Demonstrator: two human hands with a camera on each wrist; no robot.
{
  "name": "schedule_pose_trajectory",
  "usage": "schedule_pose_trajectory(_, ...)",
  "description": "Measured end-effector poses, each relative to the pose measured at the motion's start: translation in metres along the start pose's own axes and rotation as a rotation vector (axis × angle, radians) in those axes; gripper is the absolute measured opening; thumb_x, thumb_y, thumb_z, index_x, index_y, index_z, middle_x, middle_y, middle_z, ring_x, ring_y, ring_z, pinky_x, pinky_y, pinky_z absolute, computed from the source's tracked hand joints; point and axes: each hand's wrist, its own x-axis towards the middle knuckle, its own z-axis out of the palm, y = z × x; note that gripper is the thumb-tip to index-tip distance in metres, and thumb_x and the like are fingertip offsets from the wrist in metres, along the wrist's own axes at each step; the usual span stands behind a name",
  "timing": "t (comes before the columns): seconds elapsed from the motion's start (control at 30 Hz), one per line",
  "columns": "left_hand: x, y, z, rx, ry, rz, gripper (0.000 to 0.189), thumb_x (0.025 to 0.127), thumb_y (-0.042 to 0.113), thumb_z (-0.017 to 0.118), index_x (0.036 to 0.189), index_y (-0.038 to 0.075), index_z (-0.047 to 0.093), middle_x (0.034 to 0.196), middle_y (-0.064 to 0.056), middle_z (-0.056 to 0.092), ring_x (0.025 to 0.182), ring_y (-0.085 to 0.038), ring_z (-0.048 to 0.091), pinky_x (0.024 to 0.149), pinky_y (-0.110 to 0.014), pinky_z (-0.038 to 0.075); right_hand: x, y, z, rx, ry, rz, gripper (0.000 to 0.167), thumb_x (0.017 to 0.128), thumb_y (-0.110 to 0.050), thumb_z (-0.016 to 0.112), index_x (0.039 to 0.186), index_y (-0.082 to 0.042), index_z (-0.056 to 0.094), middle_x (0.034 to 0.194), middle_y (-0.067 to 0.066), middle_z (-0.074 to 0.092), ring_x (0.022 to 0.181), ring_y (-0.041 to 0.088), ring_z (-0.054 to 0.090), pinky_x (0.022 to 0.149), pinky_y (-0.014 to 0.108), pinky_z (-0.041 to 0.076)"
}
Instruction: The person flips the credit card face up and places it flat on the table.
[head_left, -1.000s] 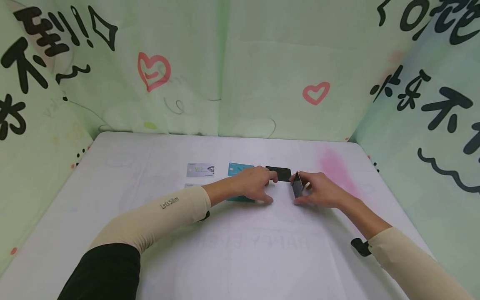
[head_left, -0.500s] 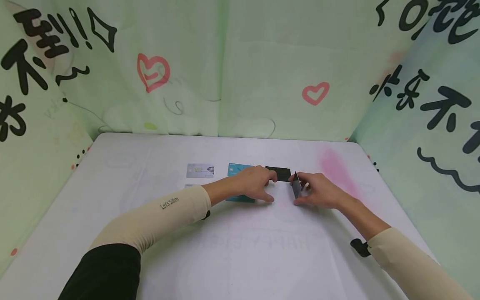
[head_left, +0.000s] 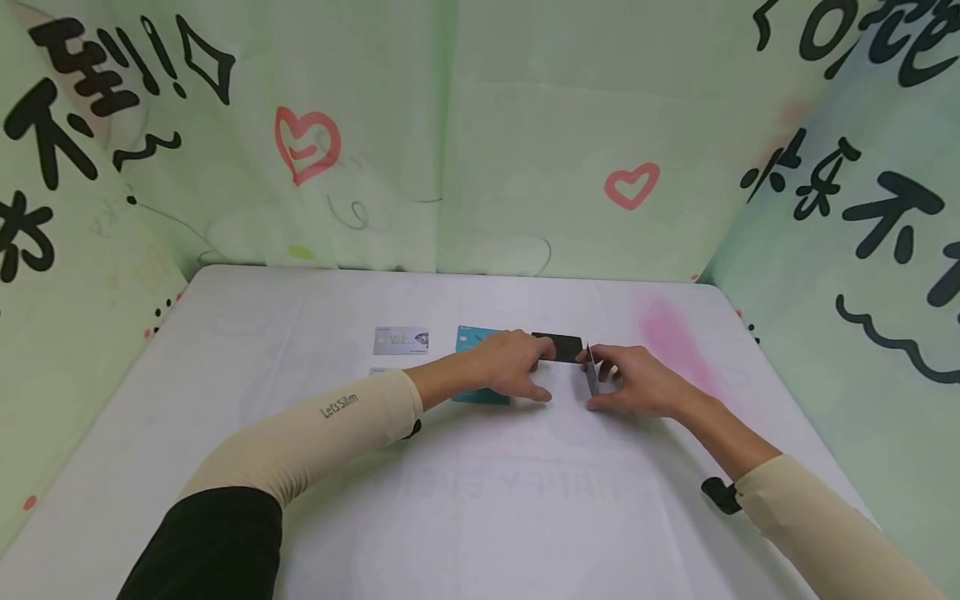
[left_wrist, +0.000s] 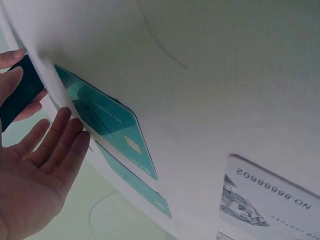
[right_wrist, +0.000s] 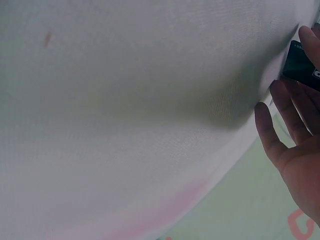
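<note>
My right hand (head_left: pixel 637 379) pinches a dark card (head_left: pixel 592 375) between thumb and fingers, holding it upright on its edge, nearly edge-on in the head view. In the right wrist view the dark card (right_wrist: pixel 298 65) shows pale print. A black card (head_left: pixel 562 347) lies flat behind it. My left hand (head_left: pixel 513 367) is beside that card, its fingers loosely extended, with the index fingertip over or against its left edge; touch cannot be told. Under the left hand lie two blue cards, one farther (head_left: pixel 472 336) and one nearer (head_left: pixel 480 398), both partly hidden.
A silver card (head_left: pixel 401 340) lies left of the blue ones. Another pale card (head_left: pixel 381 370) is mostly hidden by the left sleeve (head_left: pixel 337 425). The white tabletop (head_left: pixel 465 517) ends at a green cloth backdrop (head_left: pixel 487 167) with drawn hearts and black writing.
The dark card in my right hand has turned a little, from showing some of its face to nearly edge-on. My left thumb has shifted slightly right. The flat cards have stayed put.
</note>
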Motion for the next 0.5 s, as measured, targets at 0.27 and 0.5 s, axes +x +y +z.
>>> schedule_pose_trajectory(0.27, 0.0006, 0.0008, 0.0004, 0.015, 0.012, 0.001, 0.069, 0.091, 0.051, 0.075, 0.145, 0.015, 0.052, 0.090, 0.004, 0.065, 0.083, -0.012, 0.061, 0.074, -0.025, 0.048, -0.0007, -0.0033, -0.0006, -0.016, 0.002, -0.013, 0.055, 0.077, -0.020, 0.093, 0.123, -0.007, 0.067, 0.108, 0.002, 0.072, 0.094, 0.023, 0.067, 0.084, 0.043, 0.054)
schedule_pose_trajectory(0.5, 0.0007, -0.0002, 0.0005, 0.016, 0.026, 0.015, 0.072, 0.091, 0.053, 0.074, 0.146, 0.014, 0.049, 0.089, 0.003, 0.066, 0.082, -0.011, 0.062, 0.074, -0.025, 0.048, -0.0002, -0.0030, 0.0002, -0.025, -0.013, 0.000, 0.056, 0.078, -0.020, 0.092, 0.125, -0.008, 0.066, 0.111, 0.002, 0.071, 0.096, 0.023, 0.066, 0.086, 0.045, 0.054)
